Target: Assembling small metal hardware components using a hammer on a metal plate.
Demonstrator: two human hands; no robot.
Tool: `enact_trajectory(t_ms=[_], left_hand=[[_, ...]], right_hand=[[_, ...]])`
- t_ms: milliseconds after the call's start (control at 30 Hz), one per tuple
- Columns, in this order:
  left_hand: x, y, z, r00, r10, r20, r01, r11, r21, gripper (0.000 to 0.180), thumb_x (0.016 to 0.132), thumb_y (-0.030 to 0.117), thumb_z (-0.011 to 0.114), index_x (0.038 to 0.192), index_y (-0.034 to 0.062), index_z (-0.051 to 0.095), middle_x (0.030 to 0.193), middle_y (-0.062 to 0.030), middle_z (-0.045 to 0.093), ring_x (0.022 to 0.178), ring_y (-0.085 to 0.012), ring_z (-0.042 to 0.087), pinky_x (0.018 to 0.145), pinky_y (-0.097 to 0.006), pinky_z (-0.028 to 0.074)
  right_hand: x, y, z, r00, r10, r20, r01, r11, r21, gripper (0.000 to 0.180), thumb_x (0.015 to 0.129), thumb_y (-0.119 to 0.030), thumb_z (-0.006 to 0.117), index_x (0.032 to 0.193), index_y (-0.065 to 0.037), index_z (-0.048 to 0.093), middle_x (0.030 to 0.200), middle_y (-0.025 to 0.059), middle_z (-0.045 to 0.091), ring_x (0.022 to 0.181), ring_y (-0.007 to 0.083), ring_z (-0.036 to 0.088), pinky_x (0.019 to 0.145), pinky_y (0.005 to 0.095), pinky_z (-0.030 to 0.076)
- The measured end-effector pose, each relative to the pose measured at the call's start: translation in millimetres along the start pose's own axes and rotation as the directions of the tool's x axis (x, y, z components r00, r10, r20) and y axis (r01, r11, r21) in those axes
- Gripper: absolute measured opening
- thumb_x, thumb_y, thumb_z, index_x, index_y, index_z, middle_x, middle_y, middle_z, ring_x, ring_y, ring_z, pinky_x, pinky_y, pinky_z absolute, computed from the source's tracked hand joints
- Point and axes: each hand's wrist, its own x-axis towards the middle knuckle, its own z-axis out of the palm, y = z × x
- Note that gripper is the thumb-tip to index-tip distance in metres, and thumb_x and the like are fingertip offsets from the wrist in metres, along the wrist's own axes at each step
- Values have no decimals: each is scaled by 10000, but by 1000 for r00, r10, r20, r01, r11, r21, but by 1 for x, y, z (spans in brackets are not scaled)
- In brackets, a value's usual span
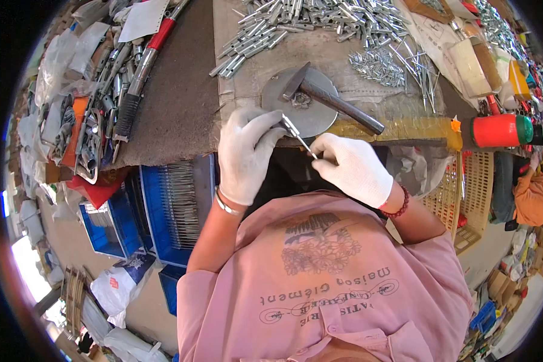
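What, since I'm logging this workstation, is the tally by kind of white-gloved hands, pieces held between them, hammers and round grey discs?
White-gloved hands: 2 (left hand, right hand)
Silver tube with thin rod, held: 1
Hammer: 1
Round grey disc: 1
Total: 5

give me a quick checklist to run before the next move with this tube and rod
1. Left hand holding the silver metal tube: ok
2. Right hand holding the thin metal rod: ok
3. Both hands gloved: ok
4. Rod roughly in line with the tube: ok
5. Rod fully seated in the tube: cannot tell, inside hidden
6. Round metal plate clear: not ok, hammer lies across it
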Motion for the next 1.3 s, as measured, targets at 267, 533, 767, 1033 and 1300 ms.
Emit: enact_trajectory(t_ms=[267, 533, 767, 1033, 1300], left_hand=[[-29, 30, 11, 710, -641, 292, 703, 614, -360, 541, 1025, -14, 617, 1556, 18, 518, 877, -50, 746, 606, -63, 616, 521, -233, 497], [-33, 29, -9, 624, -692, 363, 735, 361, -574, 665, 988, 63, 718, 1594, 8, 448, 927, -49, 760, 643, -49, 597, 520, -212, 456], [-57, 4, -52, 690, -703, 173, 547, 350, -761, 604, 961, 82, 740, 1503, -10, 491, 1004, -69, 740, 681, -50, 535, 565, -206, 423], [-226, -122, -93, 155, -941, -302, 635, 329, -699, 540, 919, 102, 771, 1422, -13, 611, 1065, -83, 746, 843, -98, 662, 714, -241, 529], [-409, -264, -116, -48, -826, -562, 909, 197, -367, 479, 852, 143, 831, 1280, -36, 715, 1148, -158, 784, 1041, -249, 747, 949, -356, 579]], right_hand=[[-7, -11, 8, 923, 248, 293, -371, 773, 514, 231, 950, -125, 693, 1148, -7, 682, 778, 45, 640, 734, 84, 571, 694, 283, 488], [-2, -29, 27, 953, 187, 237, -270, 879, 393, 251, 942, -109, 724, 1172, -20, 678, 827, 95, 677, 742, 157, 621, 726, 313, 523], [7, -24, 27, 999, -17, 47, 2, 955, 296, 577, 957, 6, 661, 1524, -41, 569, 947, 20, 686, 807, 90, 629, 788, 254, 539], [25, -8, 11, 998, 13, -66, 15, 916, 400, 505, 1039, 6, 504, 1542, -19, 548, 925, 35, 631, 657, 60, 541, 635, 213, 477], [31, -8, 14, 997, 34, -70, -1, 906, 424, 453, 1067, -37, 539, 1517, 2, 567, 905, 35, 631, 631, 49, 518, 603, 202, 454]])
